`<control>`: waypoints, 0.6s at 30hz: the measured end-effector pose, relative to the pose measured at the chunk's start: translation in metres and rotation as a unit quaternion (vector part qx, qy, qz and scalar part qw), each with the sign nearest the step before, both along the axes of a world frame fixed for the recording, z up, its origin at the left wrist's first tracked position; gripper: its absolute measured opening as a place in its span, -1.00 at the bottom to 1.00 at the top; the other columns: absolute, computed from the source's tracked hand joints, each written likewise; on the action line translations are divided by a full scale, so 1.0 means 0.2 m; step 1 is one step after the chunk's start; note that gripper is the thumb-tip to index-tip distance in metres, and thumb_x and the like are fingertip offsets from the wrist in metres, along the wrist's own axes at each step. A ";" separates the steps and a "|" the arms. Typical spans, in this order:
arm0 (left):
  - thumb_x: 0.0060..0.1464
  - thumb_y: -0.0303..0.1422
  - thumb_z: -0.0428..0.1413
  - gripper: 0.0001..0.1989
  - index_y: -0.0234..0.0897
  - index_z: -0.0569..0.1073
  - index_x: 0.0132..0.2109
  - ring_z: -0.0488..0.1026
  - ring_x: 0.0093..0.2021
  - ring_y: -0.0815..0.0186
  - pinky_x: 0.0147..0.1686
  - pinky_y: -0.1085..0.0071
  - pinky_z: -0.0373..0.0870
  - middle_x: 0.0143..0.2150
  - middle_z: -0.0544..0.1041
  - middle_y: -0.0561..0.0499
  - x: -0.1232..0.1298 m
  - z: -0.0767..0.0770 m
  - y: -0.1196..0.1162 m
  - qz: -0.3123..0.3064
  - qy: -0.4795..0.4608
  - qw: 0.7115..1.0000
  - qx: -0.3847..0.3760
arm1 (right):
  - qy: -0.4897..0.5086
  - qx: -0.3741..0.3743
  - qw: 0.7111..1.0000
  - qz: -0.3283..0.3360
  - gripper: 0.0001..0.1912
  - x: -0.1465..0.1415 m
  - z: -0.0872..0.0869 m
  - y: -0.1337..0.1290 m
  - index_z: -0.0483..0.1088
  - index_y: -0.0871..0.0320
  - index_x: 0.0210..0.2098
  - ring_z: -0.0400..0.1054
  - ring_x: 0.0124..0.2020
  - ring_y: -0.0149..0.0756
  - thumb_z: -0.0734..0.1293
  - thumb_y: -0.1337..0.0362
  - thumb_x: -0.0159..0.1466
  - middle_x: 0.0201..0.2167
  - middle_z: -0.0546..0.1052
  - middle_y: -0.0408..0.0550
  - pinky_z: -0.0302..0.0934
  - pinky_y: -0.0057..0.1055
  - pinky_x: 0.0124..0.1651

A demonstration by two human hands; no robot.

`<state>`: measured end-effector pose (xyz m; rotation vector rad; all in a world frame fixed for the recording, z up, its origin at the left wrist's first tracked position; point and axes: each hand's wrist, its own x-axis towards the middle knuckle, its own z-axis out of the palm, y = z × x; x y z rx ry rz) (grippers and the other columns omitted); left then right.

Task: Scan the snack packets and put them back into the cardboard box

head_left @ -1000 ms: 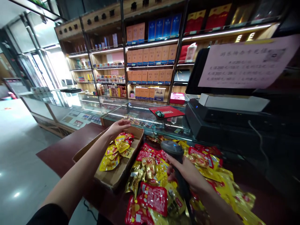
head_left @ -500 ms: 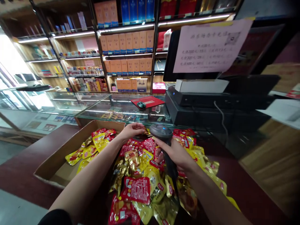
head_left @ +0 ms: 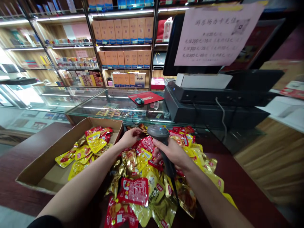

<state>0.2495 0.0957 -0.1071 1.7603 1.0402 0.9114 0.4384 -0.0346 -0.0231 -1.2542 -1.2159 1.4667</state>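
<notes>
My right hand [head_left: 169,151] is wrapped round the handle of a dark barcode scanner [head_left: 158,131], its head over the far part of a pile of snack packets [head_left: 135,190] in red, yellow and gold. Left of the scanner, my left hand [head_left: 130,137] reaches to the pile's far edge; its fingers are curled together near a dark gold packet [head_left: 142,127], and what they hold is too small to make out. A cardboard box [head_left: 54,148] with several yellow and red packets inside lies beyond my left forearm.
Behind the pile runs a glass counter [head_left: 104,106] with a red mat [head_left: 152,98] and a mouse [head_left: 139,101]. A dark register machine [head_left: 185,110] with a pink paper sign [head_left: 211,38] stands at the right. Stocked shelves [head_left: 123,46] line the back wall.
The view has shifted, so most things sit slightly further left and higher. My left hand has drawn a little away from the scanner, its fingers more curled. My right hand still grips the scanner.
</notes>
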 end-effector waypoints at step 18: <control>-0.30 -0.31 0.34 -0.69 -0.32 0.59 -0.31 0.46 -0.45 0.25 -0.43 0.42 0.32 -0.44 0.58 -0.03 0.10 0.06 -0.09 0.011 0.077 0.996 -0.043 | 0.013 -0.029 0.999 -0.015 -0.69 -0.01 0.02 -0.01 0.31 0.20 -0.15 0.41 -0.63 -0.38 0.33 0.12 0.22 -0.59 0.43 -0.17 0.36 -0.48 -0.58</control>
